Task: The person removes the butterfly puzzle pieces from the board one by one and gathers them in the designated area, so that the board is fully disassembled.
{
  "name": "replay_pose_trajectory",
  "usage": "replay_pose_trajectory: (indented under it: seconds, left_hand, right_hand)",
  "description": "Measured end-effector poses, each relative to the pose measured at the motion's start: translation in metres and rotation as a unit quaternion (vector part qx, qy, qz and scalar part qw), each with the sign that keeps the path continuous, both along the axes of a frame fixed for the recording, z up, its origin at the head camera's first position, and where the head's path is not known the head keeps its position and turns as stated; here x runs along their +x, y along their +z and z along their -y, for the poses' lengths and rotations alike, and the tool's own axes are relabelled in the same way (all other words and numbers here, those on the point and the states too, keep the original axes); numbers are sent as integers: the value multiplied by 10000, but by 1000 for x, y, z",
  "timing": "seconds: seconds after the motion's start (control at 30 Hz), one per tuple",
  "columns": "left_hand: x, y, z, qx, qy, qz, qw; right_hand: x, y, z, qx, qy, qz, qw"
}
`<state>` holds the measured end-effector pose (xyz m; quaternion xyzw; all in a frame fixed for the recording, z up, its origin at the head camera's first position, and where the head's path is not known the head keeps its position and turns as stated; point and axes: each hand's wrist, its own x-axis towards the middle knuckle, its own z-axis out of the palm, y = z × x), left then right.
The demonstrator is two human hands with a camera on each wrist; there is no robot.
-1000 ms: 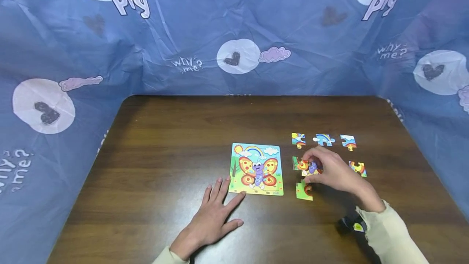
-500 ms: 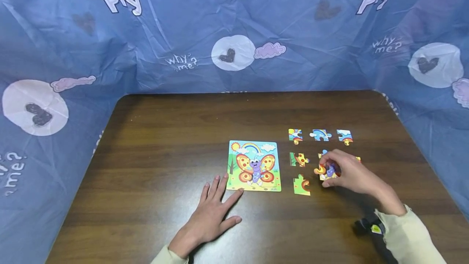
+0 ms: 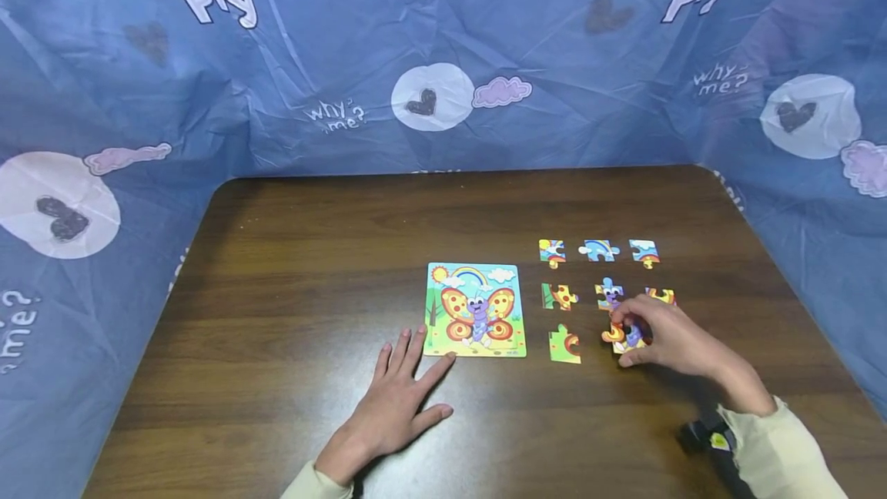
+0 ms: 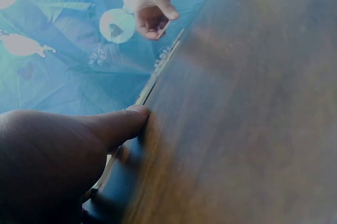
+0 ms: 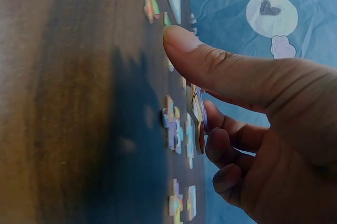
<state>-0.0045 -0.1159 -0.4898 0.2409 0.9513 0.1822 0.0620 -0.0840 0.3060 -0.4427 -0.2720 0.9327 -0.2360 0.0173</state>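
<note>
My right hand point(image 3: 675, 337) pinches a jigsaw piece point(image 3: 631, 341) between thumb and fingers; it shows a purple body and an orange swirl. In the right wrist view that piece point(image 5: 197, 121) is seen edge-on, raised off the table. Just beyond it lies the centre piece point(image 3: 609, 295) with the butterfly's face, and the red-and-yellow wing piece point(image 3: 661, 296) is partly behind my fingers. A green corner piece point(image 3: 564, 345) lies to the left. My left hand point(image 3: 391, 406) rests on the table with fingers spread, fingertips at the near-left corner of a square butterfly picture point(image 3: 478, 306).
Beyond are a sun piece point(image 3: 552, 251), a rainbow piece point(image 3: 599, 250) and a cloud piece point(image 3: 644, 252) in a row. A tree-and-wing piece point(image 3: 560, 296) lies beside the picture. A black wrist device point(image 3: 703, 436) hangs under the right wrist. Blue printed cloth point(image 3: 388, 37) surrounds the brown table point(image 3: 312, 252).
My right hand has carried the piece rightward and slightly nearer, away from the left column of pieces. The centre face piece has come into view. My left hand keeps its place.
</note>
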Motion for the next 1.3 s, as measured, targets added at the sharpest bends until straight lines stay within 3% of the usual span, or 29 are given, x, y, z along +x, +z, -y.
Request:
replay_pose_trajectory:
  seconds: [0.37, 0.9, 1.3]
  left_hand:
    - [-1, 0, 0, -24, -15, -18, 10000]
    - [-2, 0, 0, -9, 24, -13, 10000]
    - [0, 1, 0, -19, 10, 7, 10000]
  right_hand:
    - [3, -11, -4, -166, 228, -5, 9996]
    - [4, -22, -5, -157, 220, -173, 9995]
    - [6, -25, -4, -39, 153, 21, 9999]
